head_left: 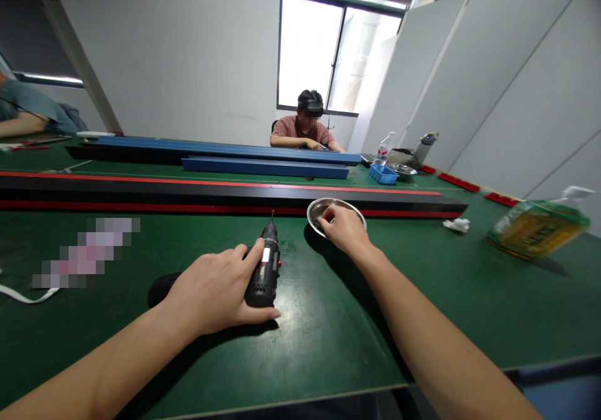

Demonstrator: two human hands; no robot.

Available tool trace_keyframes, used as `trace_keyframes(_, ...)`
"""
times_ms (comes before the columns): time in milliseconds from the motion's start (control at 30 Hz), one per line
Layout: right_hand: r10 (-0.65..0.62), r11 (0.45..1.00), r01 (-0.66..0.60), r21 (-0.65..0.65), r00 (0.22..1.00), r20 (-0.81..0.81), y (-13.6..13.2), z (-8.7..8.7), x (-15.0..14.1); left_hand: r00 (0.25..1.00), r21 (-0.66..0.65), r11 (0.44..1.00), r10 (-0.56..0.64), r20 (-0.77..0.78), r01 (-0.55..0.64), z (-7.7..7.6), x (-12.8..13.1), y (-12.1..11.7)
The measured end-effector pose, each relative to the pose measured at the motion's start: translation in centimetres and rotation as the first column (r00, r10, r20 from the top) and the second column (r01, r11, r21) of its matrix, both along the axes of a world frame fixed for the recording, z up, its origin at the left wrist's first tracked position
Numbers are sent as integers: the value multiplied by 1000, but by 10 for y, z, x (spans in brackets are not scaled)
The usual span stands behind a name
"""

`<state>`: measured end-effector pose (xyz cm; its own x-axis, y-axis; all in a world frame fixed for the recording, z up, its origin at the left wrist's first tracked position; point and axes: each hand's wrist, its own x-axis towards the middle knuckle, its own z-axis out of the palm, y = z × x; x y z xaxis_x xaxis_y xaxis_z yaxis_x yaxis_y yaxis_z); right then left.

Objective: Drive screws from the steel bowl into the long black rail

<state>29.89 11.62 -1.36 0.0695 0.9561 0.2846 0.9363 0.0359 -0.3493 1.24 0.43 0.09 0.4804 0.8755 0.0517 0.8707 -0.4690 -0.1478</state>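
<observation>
A black cordless drill (264, 285) lies on its side on the green table (319, 345), its thin bit pointing away from me. My left hand (211, 288) is wrapped over the drill's body, thumb along the near end. The drill's handle end pokes out left of my wrist. Inside a small round metal bowl (360, 212), the fingers of my right hand (346, 231) are pinched together. Small dark pieces show in the bowl by my fingertips, too small to name. Whatever the pinch holds is hidden.
A long black and red bar (225, 194) crosses the table just beyond the drill and bowl. Blue bars (263, 166) lie farther back. At right are crumpled tissue (456, 225) and a yellow-labelled pump bottle (539, 229). A person (307, 126) sits opposite, near a blue tray (384, 174).
</observation>
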Motion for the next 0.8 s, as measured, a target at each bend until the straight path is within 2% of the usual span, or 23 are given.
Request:
trace_keyframes(500, 2, 1000, -2, -6, 1000, -1, -1, 2, 0, 1000, -15, 1000, -7, -9, 6, -1, 0, 2)
trace_keyframes(800, 33, 996, -30, 81, 999, -42, 1, 5, 2, 1000, -46, 999, 12, 7, -11, 2, 1, 0)
